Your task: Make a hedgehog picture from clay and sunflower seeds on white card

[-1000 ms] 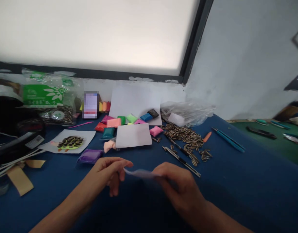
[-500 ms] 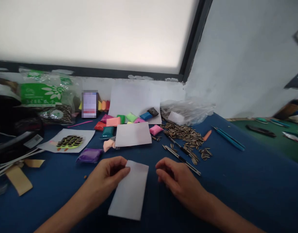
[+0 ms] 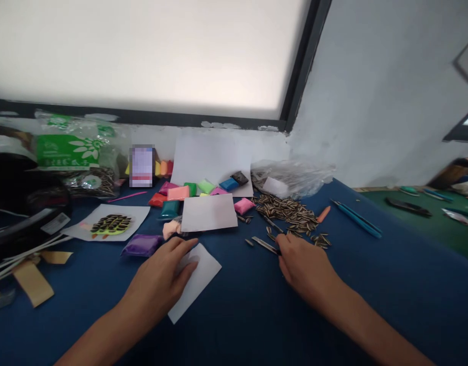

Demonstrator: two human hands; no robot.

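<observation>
My left hand [image 3: 167,277] rests over a folded white paper [image 3: 205,274] that lies slanted on the blue cloth. Its thumb and fingers are apart, and part of the paper is hidden beneath them. My right hand [image 3: 304,259] is closed around the handle of a utility knife [image 3: 264,245], whose silver front end sticks out to the left. Just behind that hand lie a black pen [image 3: 272,223] and a heap of sunflower seeds [image 3: 289,211].
Bagged coloured clay, including a purple pack [image 3: 142,245], lies near a white card [image 3: 210,212]. At left is a paper with a seed-covered clay figure [image 3: 114,225]. Blue tweezers [image 3: 356,218] lie at right. A seed bag [image 3: 77,157] and a phone [image 3: 141,166] stand behind.
My left hand has loosened on the paper, which is now turned on the cloth. My right hand has moved right and taken hold of the utility knife.
</observation>
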